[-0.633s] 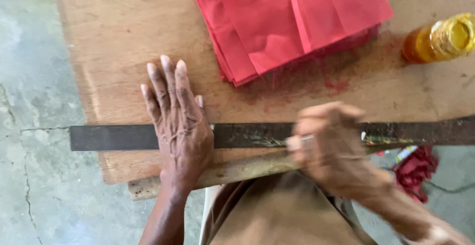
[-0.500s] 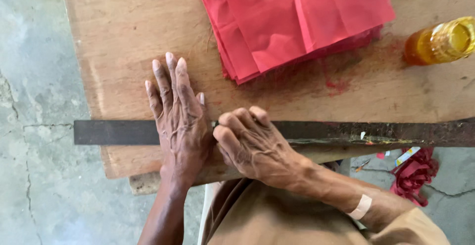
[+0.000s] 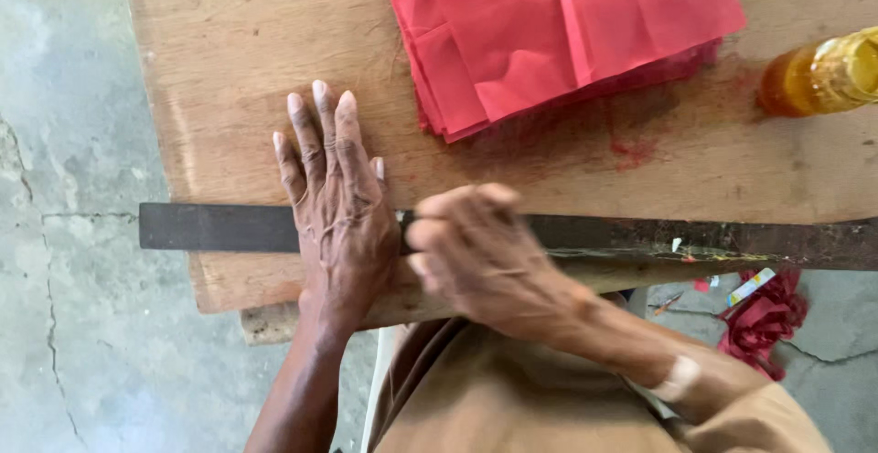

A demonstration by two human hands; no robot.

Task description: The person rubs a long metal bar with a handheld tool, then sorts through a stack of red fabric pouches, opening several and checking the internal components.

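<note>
The left hand (image 3: 334, 202) presses flat, fingers spread, on a dark metal bar (image 3: 210, 227) along the wooden board's (image 3: 238, 60) near edge. The right hand (image 3: 476, 252), blurred, curls over the bar; whether it grips anything cannot be told.

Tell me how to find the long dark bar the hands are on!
Look at the wooden table, near its front edge. The bar lies flat across it, under the left hand and the right hand. It is long, thin and dark, unlike the red paper and the yellow bottle behind it.

Wood table (image 3: 229, 60) w/ red sheets (image 3: 558, 32), bottle (image 3: 819, 74) (amber), metal bar (image 3: 219, 227).
</note>
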